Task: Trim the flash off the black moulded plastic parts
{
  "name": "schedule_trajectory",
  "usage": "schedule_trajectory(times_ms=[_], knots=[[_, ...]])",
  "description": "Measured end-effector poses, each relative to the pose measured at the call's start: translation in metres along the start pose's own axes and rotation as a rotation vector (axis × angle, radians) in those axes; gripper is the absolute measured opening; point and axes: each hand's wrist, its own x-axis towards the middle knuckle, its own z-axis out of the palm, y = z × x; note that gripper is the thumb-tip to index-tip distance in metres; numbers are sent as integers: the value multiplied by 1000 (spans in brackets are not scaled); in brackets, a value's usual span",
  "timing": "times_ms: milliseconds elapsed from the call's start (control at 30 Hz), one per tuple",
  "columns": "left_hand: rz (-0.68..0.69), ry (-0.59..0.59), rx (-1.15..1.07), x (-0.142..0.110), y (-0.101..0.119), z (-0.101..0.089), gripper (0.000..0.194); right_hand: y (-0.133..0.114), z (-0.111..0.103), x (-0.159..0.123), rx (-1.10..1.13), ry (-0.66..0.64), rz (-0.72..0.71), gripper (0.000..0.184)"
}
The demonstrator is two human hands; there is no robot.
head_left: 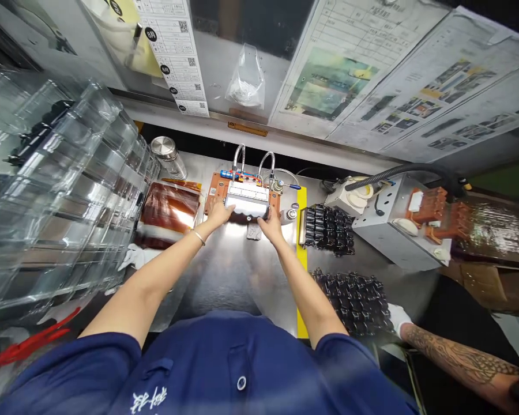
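Note:
My left hand [219, 212] and my right hand [271, 226] grip the two ends of a grey-and-black block [247, 206] with a wavy dark lower edge. The block sits against the front of a brown fixture board [214, 187]. Behind it on the fixture lies a white perforated strip [247, 191], and two braided metal hoses [239, 154] arch above. My thumbs rest near the front face; the other fingers are partly hidden at the ends. A small grey block [254, 232] is just below on the metal bench [225, 276].
Stacked transparent trays [90, 190] stand at left beside brown film sheets [168, 210] and a glass jar [169, 158]. Right of the yellow strip [302, 265] are black moulded parts [328, 229] and a metal machine box [384, 219]. A co-worker's gloved hand [398, 320] touches more black parts [354, 301].

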Motion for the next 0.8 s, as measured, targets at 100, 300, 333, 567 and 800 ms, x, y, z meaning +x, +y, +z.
schedule_trajectory(times_ms=[100, 300, 333, 567, 800], knots=[[64, -29, -26, -64, -1, -30, 50, 0, 1, -61, 309, -6, 96, 74], [666, 83, -117, -180, 6, -98, 32, -10, -20, -145, 448, 54, -58, 43], [746, 109, -127, -191, 10, -105, 34, -15, -24, -149, 376, 44, -80, 38], [847, 110, -59, -223, 15, -125, 43, -90, -23, -176, 34, -342, 11, 25], [798, 245, 83, -252, -3, -141, 43, -131, -13, -223, 828, -975, -288, 54]])
